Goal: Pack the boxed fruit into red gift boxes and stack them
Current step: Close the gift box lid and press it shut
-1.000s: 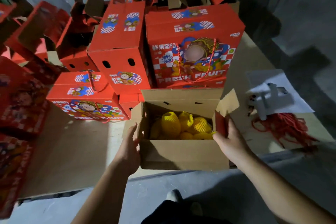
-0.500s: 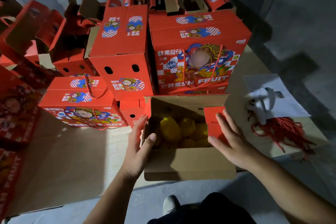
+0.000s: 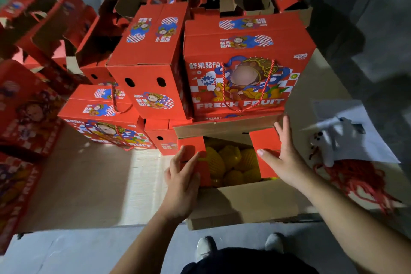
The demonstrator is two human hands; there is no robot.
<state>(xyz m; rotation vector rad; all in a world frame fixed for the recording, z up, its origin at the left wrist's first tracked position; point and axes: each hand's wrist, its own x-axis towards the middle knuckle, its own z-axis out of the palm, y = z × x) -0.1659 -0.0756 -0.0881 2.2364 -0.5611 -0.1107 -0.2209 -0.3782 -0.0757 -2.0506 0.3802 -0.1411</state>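
The left hand [image 3: 181,176] is lying flat, fingers straight, pressing the left side flap [image 3: 193,151] down over the open gift box [image 3: 240,202], while the right hand [image 3: 283,155] is spreading its straight fingers across the right side flap [image 3: 265,151] and pushing it inward; neither hand is gripping anything. Between the two flaps the fruit [image 3: 231,160] in yellow foam netting is showing, sitting inside the box at the near edge of the surface [image 3: 89,184]. Judging from this, the filling of this box looks done and the closing is under way: the long front and back flaps are standing open, and the box is waiting to be stacked. Behind it, closed red boxes [image 3: 244,73] are sitting in stacks, with unfolded empty ones [image 3: 55,29] crowding the back and left. To the right, a sheet of paper [image 3: 355,135] and a tangle of red cord [image 3: 355,176] are lying on the surface. The room is looking dim, with a grey wall [image 3: 378,18] behind and a grey floor [image 3: 77,251] below.
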